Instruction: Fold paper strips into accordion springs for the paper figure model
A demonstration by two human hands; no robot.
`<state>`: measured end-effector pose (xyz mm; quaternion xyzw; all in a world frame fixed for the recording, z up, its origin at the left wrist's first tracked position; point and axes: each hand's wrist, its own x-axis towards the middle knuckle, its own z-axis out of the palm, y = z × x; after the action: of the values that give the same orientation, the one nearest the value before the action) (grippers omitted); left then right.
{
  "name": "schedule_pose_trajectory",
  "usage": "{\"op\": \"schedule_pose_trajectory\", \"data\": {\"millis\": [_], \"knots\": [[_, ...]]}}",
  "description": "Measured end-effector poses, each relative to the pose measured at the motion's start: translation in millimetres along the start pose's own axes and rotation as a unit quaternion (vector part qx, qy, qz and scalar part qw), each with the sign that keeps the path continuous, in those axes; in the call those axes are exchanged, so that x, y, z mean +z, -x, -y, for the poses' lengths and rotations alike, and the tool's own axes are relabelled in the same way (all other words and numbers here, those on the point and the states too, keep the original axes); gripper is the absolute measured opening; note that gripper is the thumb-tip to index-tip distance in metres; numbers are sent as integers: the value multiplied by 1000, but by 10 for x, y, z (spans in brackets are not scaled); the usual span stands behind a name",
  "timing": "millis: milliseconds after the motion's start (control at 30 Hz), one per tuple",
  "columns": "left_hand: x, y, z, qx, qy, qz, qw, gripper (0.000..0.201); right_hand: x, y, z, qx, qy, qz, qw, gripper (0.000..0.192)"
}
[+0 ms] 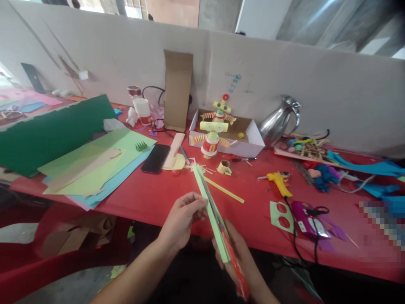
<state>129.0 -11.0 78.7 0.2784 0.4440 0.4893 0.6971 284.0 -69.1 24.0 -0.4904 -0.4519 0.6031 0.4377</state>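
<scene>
Item: light-green paper strip (209,202), pinched in left hand (182,219) at near counter (152,198) edge; right hand (236,253) gripped red-handled scissors (229,249), blades along strip; phone (155,158) lay far left.

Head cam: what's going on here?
A person is cutting a light green paper strip over the edge of a red table. The left hand pinches the strip from the side; the right hand works red-handled scissors, blades running along the strip. On the table beyond sit a paper robot figure, a black phone, a yellow glue gun and sheets of coloured paper.
</scene>
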Motion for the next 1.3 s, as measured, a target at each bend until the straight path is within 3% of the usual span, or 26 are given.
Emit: {"op": "schedule_pose_trajectory", "data": {"millis": [300, 567, 800, 1167, 1300], "knots": [[-19, -43, -51, 27, -28, -1, 999, 18, 48, -9, 1, 104, -56, -33, 993, 43], [-76, -177, -218, 58, 17, -39, 997, 24, 85, -44, 32, 85, -42, -66, 993, 47], [-106, -209, -220, 66, -13, -49, 997, 26, -24, 61, 196, -37, 99, 27, 994, 38], [-45, -158, -144, 78, -12, -26, 997, 26, -30, 65, 274, -7, 0, 44, 999, 50], [-23, -153, -133, 79, -5, -26, 997, 27, 26, 48, 185, 62, -29, -15, 998, 41]]}}
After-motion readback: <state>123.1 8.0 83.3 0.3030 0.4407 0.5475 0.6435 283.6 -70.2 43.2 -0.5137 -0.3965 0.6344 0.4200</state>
